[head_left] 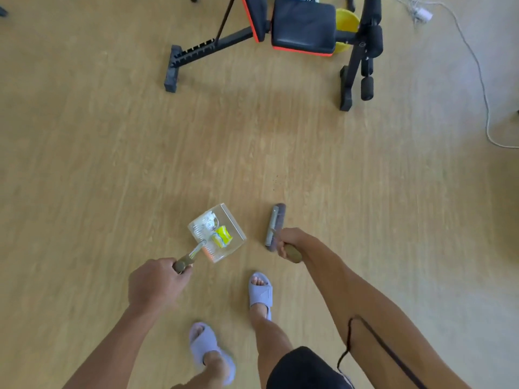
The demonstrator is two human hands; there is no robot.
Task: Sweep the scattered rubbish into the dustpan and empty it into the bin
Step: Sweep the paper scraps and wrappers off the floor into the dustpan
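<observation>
I'm gripping the dustpan [217, 234] by its handle in my left hand [157, 282], wrappers [223, 236] lying inside; right hand [289, 242] is clasping the brush [273, 226] beside it. Sweeping looks finished. Emptying comes next, but no bin is showing, so I'm needing to find it, pan level.

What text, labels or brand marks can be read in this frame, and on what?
None are legible.
Yellow wrapper in the dustpan: print too blurred to read.
Weight bench: small round mark on its frame, too small to read.
</observation>
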